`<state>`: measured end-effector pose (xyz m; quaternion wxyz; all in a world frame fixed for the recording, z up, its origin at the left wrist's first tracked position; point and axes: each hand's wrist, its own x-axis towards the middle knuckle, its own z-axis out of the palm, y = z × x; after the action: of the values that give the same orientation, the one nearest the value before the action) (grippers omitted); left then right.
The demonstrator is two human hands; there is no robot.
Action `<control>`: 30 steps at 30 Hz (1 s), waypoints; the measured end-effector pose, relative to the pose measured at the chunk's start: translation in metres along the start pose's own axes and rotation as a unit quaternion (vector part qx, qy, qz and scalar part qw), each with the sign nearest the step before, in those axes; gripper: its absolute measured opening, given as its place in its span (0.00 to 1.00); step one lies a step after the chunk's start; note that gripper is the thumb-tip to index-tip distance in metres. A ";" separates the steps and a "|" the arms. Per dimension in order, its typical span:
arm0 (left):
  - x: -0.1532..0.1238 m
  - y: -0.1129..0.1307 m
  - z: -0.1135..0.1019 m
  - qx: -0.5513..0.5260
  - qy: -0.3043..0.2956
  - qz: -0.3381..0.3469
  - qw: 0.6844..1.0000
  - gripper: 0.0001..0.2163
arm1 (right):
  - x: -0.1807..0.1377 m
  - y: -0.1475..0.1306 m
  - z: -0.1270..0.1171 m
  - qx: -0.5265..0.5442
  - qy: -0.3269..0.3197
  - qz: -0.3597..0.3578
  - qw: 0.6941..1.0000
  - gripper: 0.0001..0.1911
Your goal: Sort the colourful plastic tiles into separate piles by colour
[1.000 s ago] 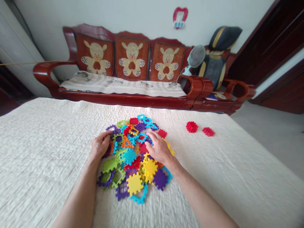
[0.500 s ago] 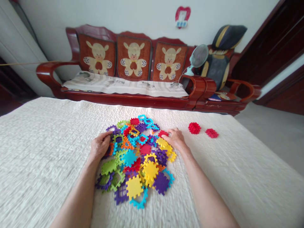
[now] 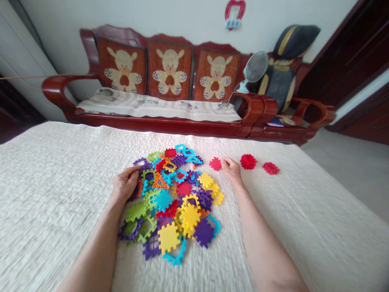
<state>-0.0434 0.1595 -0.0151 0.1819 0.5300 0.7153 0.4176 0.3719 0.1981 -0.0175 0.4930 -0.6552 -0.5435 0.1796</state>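
Observation:
My right hand (image 3: 231, 169) pinches a red toothed square tile (image 3: 215, 163) by its right edge, just off the right side of a heap of plastic interlocking tiles. At the heap's left edge, my left hand (image 3: 125, 183) is closed, its fingertips against purple and green pieces; whether it grips one is hidden. The heap mixes solid and open-frame tiles, among them a yellow square tile (image 3: 169, 238), a blue square tile (image 3: 163, 200), a green tile (image 3: 135, 211) and a purple square tile (image 3: 204, 232).
Right of my right hand lie a red tile stack (image 3: 248, 161) and a smaller red pile (image 3: 270, 168). A cream quilted cloth (image 3: 60, 194) covers the surface. Beyond its far edge stand a wooden sofa (image 3: 170, 126) and a small fan (image 3: 255, 68).
My right hand has drawn the red tile away from the heap, to the right. My left hand stays at the heap's left edge. The view has shifted slightly.

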 end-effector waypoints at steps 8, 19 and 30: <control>0.001 -0.004 0.002 -0.015 -0.002 -0.002 1.000 0.18 | 0.001 0.009 0.007 -0.071 0.088 -0.076 0.991 0.16; -0.001 0.001 0.001 0.005 0.002 0.007 1.000 0.18 | -0.010 -0.011 0.014 -0.284 0.008 -0.054 0.957 0.30; 0.000 0.003 -0.005 0.040 -0.017 -0.012 0.999 0.19 | -0.013 -0.014 0.012 -0.257 0.001 -0.065 0.964 0.29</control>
<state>-0.0450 0.1575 -0.0104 0.1775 0.5355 0.7344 0.3774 0.3508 0.1909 -0.0145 0.3195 -0.7231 -0.6123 0.0005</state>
